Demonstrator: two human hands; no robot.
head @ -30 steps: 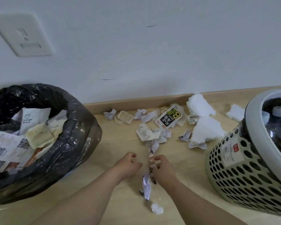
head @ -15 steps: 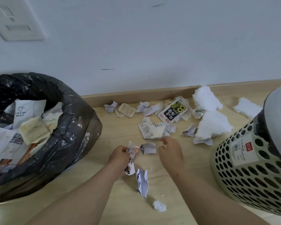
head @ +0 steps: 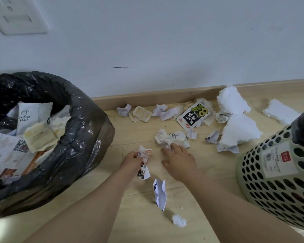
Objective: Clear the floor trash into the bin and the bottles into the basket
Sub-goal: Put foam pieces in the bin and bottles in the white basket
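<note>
At the left of the frame a bin (head: pixel 88 130) lined with a black bag is full of paper. At centre the left hand (head: pixel 132 163) grips crumpled scraps (head: pixel 145 157), and the right hand (head: pixel 179 159) lies spread with its fingertips (head: pixel 165 150) touching a crumpled receipt (head: pixel 162 137). A folded paper (head: pixel 159 194) lies between the forearms. White foam pieces (head: pixel 239 130) and a black packet (head: pixel 194 115) sit near the baseboard, and a perforated basket (head: pixel 270 186) stands at lower right.

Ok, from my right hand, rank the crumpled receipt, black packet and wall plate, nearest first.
1. Crumpled receipt, at the right hand's fingertips.
2. Black packet, farther back by the baseboard.
3. Wall plate, high up, far left.
</note>
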